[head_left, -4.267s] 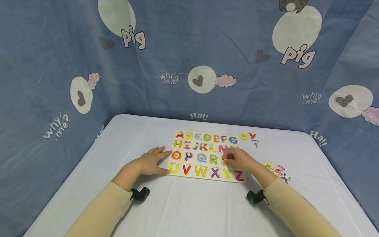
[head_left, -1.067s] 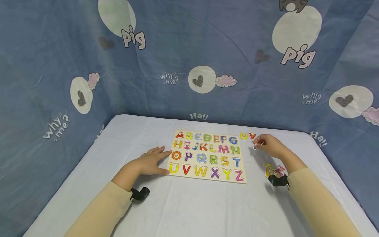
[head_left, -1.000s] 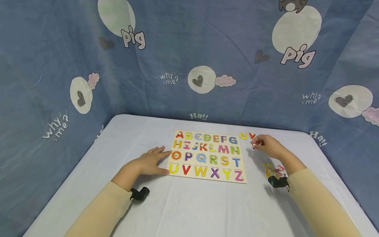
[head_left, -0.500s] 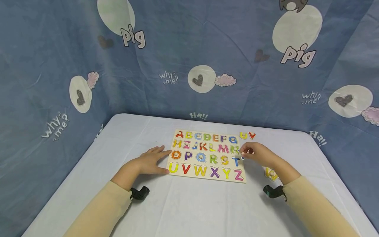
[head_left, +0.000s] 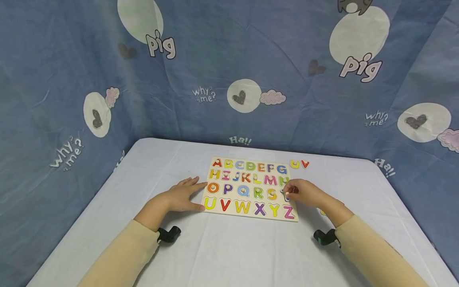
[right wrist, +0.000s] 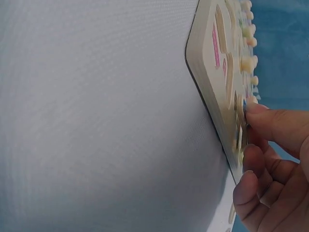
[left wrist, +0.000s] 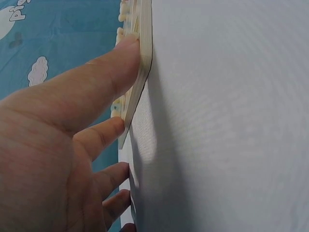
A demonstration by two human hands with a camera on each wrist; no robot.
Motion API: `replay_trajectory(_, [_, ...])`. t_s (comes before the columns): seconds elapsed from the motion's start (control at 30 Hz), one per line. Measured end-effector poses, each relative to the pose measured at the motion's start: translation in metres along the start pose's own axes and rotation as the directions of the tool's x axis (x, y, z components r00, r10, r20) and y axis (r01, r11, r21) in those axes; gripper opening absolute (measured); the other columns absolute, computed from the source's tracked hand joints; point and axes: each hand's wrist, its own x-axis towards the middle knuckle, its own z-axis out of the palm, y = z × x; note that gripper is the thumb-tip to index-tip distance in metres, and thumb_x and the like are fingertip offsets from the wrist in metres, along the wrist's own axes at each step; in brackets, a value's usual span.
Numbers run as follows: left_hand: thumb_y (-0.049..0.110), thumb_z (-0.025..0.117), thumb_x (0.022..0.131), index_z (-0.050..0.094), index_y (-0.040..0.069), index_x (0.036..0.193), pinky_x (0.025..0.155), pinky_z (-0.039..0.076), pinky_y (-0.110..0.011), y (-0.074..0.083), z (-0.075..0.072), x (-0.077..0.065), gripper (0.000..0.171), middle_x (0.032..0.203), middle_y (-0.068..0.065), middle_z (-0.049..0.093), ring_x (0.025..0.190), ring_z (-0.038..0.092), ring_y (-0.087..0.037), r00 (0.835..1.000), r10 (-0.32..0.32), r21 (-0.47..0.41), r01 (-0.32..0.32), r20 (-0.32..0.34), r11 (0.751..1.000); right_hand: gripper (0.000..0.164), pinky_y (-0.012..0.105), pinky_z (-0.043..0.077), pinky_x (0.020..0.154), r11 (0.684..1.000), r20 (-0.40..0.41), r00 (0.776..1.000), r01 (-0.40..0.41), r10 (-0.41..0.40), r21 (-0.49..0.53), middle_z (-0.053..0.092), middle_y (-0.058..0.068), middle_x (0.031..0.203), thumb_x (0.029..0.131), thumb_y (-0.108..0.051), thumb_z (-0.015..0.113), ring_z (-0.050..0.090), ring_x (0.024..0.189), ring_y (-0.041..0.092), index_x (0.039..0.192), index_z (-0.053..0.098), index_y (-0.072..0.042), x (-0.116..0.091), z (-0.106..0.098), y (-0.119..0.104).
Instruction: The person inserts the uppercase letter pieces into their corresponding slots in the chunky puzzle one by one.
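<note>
A wooden alphabet puzzle board [head_left: 251, 199] lies on the white table, with knobbed letters in its upper rows. My right hand [head_left: 304, 193] pinches the blue letter T piece [head_left: 286, 196] by its knob, over the T slot at the right end of the third row. In the right wrist view, thumb and fingers of the right hand [right wrist: 275, 164] meet at the board's edge, partly hiding the piece. My left hand [head_left: 183, 196] rests with spread fingers against the board's left edge. The left wrist view has its thumb [left wrist: 96, 79] on the board's rim [left wrist: 145, 58].
A yellow U piece [head_left: 295, 164] and a red V piece [head_left: 305, 164] lie behind the board's right corner. More letter pieces are mostly hidden under the right forearm, with a yellow bit [head_left: 322, 212] showing. A patterned blue cloth [head_left: 201, 52] hangs behind the table [head_left: 222, 251].
My right hand picked up the blue T beside the U and V pieces and carried it left and nearer to its slot. The left hand stayed at the board's edge.
</note>
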Motion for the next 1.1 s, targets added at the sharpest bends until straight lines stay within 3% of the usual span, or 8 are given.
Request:
replay_trajectory(0.63, [0.054,0.077,0.08,0.039,0.022,0.155,0.113,0.018,-0.07,0.0,0.0,0.001,0.09,0.164,-0.016,0.023,0.151,0.013,-0.042,1.0,0.002,0.005,-0.002,-0.006,1.0,0.008,0.03,0.046,0.071,0.999,0.024,0.999,-0.032,0.031,0.024,0.059,-0.001,0.086,0.093,-0.007,0.07,0.052,0.08,0.017,0.1,0.068,-0.008,0.001,0.0,-0.002])
replay_trajectory(0.9, [0.056,0.076,0.081,0.039,0.02,0.155,0.113,0.018,-0.07,0.001,-0.003,-0.002,0.09,0.164,-0.018,0.023,0.15,0.014,-0.043,1.0,0.017,0.002,-0.017,0.0,1.0,0.014,0.031,0.045,0.065,0.999,-0.066,0.997,-0.035,0.034,-0.017,0.06,0.004,0.092,0.093,-0.009,0.07,0.05,0.079,0.02,0.106,0.069,-0.004,0.004,-0.028,0.0])
replay_trajectory(1.1, [0.055,0.077,0.08,0.04,0.02,0.155,0.113,0.018,-0.07,0.002,-0.003,-0.003,0.09,0.164,-0.018,0.024,0.15,0.014,-0.043,1.0,0.016,-0.007,-0.016,0.0,1.0,0.019,0.033,0.047,0.068,0.995,-0.147,0.985,-0.095,0.09,-0.028,0.062,0.01,0.099,0.096,-0.01,0.066,0.052,0.084,0.024,0.112,0.067,0.0,0.014,-0.051,0.009])
